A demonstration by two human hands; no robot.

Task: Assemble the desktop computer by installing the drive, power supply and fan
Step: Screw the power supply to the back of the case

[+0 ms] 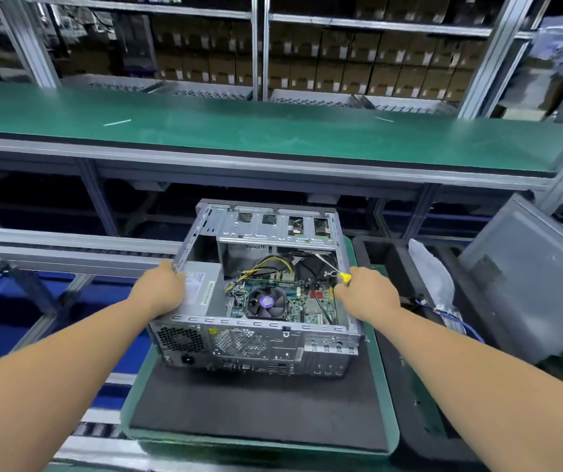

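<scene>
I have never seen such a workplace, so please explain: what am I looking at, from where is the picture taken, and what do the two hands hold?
The single picture comes from a camera worn on a person's head, looking forward and down. No robot is here, only two bare hands. An open grey metal computer case stands on a black mat on a green tray. Inside are a green circuit board and a round black fan. The left hand holds the case's left edge. The right hand has its grip on a yellow-handled screwdriver pointing into the case.
</scene>
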